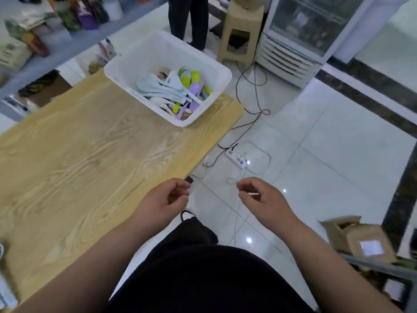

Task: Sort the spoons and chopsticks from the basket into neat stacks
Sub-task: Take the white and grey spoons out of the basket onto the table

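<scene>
Head view, nearest first: dark, matte clothing fills the bottom edge, and two bare forearms reach forward from it. The left hand point(168, 197) hangs over the near right edge of the table point(79, 143), and the right hand point(259, 195) hangs over the floor point(338, 143). Both have fingers loosely curled and hold nothing. The table is a flat slab with pale yellow wood grain and a rounded far corner. The floor is glossy white tile with dark stone bands. A tan cardboard box point(352, 236) sits low on the right, and a white power strip point(237, 158) lies among thin dark cables.

Well beyond both hands, on the table's far right corner, stands the basket point(117, 75), a smooth white plastic tub with rounded corners. Plastic spoons point(171, 89) in pale blue, lime green, lilac and white lie jumbled inside it. Chopsticks cannot be picked out for certain.

Farther off are a beige plastic stool point(243, 30) and a white glass-fronted cooler point(304, 30). Labels on the shelf packets point(74, 14) at far left are too blurred to read.
</scene>
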Available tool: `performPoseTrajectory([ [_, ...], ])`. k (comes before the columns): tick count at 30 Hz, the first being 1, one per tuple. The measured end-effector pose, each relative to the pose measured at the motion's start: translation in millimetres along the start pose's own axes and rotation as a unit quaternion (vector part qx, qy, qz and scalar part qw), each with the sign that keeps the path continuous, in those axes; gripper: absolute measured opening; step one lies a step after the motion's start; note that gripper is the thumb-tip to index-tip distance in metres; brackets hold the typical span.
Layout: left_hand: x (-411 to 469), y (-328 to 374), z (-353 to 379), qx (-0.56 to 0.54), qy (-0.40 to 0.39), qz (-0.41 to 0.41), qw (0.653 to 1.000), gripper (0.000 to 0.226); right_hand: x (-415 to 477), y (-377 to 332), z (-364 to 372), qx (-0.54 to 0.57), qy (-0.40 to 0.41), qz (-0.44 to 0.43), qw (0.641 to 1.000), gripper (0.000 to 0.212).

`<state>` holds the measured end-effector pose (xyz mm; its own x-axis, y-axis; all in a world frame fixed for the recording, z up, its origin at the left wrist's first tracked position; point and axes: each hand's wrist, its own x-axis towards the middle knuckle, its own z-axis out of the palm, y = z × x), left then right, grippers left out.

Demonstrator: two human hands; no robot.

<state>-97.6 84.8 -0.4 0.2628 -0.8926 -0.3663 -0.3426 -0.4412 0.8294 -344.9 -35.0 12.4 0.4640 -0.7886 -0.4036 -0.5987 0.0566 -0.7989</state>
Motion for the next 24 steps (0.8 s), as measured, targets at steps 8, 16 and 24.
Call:
performPoseTrajectory([
  [8,98,27,-25,-0.003,-0.015,-0.008,1.0,0.025,104,-36,-46,-0.011,0.008,0.005,1.0,0.018],
  [16,191,72,-71,-0.022,0.08,-0.018,0.996,0.022,192,-54,-57,-0.038,-0.084,-0.012,0.996,0.019],
  [24,248,89,-74,-0.064,0.234,-0.123,0.962,0.022,336,-112,-77,-0.091,-0.258,-0.117,0.955,0.017],
])
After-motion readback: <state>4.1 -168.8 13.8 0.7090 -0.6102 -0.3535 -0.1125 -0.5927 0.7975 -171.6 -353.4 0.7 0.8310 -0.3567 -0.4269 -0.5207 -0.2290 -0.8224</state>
